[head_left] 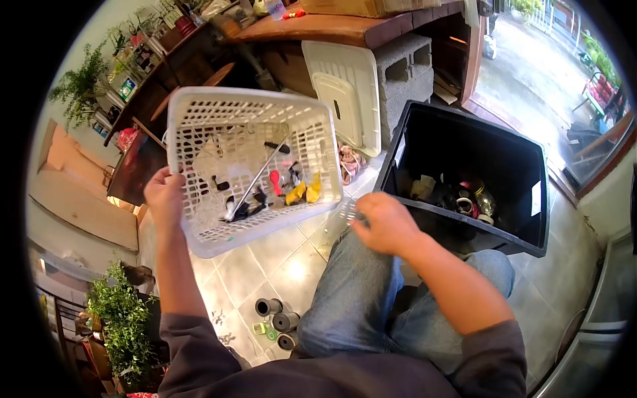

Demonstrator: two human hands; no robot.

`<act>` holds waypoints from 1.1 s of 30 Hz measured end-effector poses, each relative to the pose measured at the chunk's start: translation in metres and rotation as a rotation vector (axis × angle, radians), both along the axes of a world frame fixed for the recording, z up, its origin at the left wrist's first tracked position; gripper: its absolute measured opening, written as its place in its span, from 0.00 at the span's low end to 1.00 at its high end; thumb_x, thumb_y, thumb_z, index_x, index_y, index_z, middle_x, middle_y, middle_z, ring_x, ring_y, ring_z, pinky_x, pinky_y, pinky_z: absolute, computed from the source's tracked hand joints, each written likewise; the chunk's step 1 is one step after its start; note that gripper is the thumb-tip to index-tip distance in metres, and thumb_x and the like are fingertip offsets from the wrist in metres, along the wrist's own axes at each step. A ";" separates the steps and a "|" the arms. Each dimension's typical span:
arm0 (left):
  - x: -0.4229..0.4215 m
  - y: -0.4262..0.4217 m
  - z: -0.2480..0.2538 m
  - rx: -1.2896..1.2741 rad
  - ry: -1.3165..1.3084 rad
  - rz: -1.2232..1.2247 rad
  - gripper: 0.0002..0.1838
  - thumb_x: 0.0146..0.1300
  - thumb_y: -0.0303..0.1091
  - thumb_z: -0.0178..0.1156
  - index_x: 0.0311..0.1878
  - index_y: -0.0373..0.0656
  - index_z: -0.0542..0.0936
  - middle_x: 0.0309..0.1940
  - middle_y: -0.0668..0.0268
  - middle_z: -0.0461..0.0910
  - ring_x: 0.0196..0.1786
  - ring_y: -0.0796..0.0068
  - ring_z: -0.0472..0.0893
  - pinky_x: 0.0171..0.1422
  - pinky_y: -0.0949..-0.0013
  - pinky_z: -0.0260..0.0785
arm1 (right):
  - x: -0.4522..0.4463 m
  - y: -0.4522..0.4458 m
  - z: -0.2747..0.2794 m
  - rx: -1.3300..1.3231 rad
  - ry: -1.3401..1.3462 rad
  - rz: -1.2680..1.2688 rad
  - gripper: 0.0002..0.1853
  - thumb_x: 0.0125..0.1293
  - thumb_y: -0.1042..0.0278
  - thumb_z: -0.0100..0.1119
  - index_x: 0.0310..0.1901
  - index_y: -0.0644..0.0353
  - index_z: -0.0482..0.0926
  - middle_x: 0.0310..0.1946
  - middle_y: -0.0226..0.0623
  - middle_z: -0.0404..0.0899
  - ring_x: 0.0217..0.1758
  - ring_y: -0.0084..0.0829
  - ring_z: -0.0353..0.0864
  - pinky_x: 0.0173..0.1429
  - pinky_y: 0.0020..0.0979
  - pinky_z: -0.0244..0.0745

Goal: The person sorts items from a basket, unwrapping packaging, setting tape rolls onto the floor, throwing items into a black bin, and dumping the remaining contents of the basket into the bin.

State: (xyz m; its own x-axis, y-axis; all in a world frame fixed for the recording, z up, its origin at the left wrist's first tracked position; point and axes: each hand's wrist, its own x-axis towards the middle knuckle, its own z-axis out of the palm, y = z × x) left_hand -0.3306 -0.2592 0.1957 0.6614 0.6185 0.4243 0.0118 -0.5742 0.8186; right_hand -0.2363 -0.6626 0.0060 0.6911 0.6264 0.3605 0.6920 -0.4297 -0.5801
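My left hand [166,192] grips the left rim of a white perforated basket [265,229], which is tilted toward me. Inside the basket lie a metal rod [255,179], a red piece [275,180], yellow pieces [304,191] and several small black items. My right hand [385,222] is above my knee, between the basket and a black bin [461,229]; its fingers are curled, with something clear and blurred beside the fingertips. The black bin holds a clear bottle [483,199] and other mixed items.
Several dark spools [269,306] stand on the tiled floor near my legs. A white lid [345,99] leans by concrete blocks [405,76] under a wooden counter [318,28]. Green plants [119,308] are at the left, an open doorway at the upper right.
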 end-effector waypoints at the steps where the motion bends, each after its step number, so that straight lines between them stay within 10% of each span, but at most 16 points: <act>1: -0.002 0.006 0.016 0.045 -0.050 0.006 0.11 0.61 0.27 0.64 0.46 0.37 0.87 0.26 0.74 0.79 0.22 0.90 0.70 0.27 0.83 0.60 | 0.007 -0.003 -0.002 0.108 -0.002 -0.107 0.14 0.62 0.64 0.70 0.44 0.64 0.85 0.46 0.48 0.85 0.54 0.49 0.83 0.58 0.43 0.79; 12: -0.021 -0.075 0.122 0.130 -0.195 -0.177 0.13 0.61 0.27 0.62 0.48 0.35 0.86 0.23 0.75 0.75 0.22 0.90 0.67 0.28 0.81 0.56 | 0.074 -0.099 0.046 0.639 0.159 -0.772 0.11 0.65 0.68 0.66 0.42 0.69 0.87 0.39 0.51 0.89 0.43 0.43 0.90 0.50 0.36 0.82; 23: -0.007 -0.119 0.147 0.181 -0.159 -0.249 0.14 0.60 0.27 0.60 0.48 0.34 0.86 0.21 0.77 0.73 0.20 0.89 0.65 0.27 0.80 0.54 | 0.060 -0.158 0.020 -0.586 0.536 -0.593 0.32 0.68 0.44 0.62 0.56 0.69 0.84 0.57 0.60 0.84 0.62 0.54 0.83 0.68 0.46 0.77; 33: -0.011 -0.092 0.185 0.047 -0.126 -0.552 0.18 0.66 0.30 0.56 0.53 0.25 0.82 0.21 0.75 0.69 0.21 0.88 0.64 0.28 0.81 0.54 | 0.025 -0.169 0.008 -0.768 0.837 -0.240 0.29 0.72 0.43 0.57 0.53 0.66 0.87 0.47 0.52 0.89 0.53 0.44 0.89 0.59 0.43 0.81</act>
